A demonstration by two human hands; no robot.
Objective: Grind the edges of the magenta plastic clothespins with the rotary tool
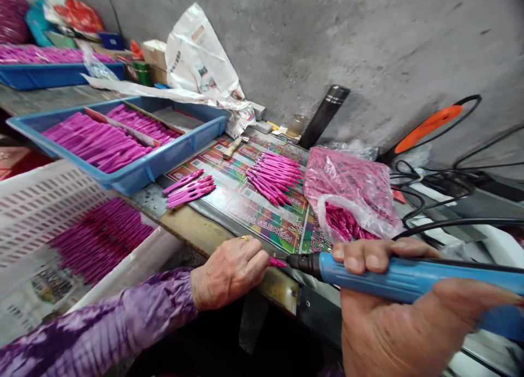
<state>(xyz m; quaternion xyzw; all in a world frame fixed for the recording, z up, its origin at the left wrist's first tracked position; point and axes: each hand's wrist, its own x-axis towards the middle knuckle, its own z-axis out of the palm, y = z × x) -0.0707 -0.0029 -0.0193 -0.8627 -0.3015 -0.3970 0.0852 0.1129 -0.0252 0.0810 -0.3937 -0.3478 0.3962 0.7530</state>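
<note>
My left hand (233, 270) is closed, thumb and fingers pinching a small, slim pink piece (277, 262) at the table's front edge. Only the piece's tip shows; the rest is hidden by my fingers. My right hand (393, 300) is wrapped around a blue electric screwdriver (368, 276), held almost level. Its black nose points left and meets the pink piece, or nearly so; I cannot tell if they touch. Behind my hands, a fanned pile of slim pink pieces (274, 176) lies on the printed sheet (249, 202). Farther left sits a smaller group of pink pieces (190, 190).
A blue tray (176, 153) with rows of pink pieces stands at left, above a white slotted basket (36, 213). A plastic bag (347, 186) of pink parts lies at right. Behind are a wooden-handled tool (233, 148), a black cylinder (325, 115), an orange-handled tool (429, 129) and cables.
</note>
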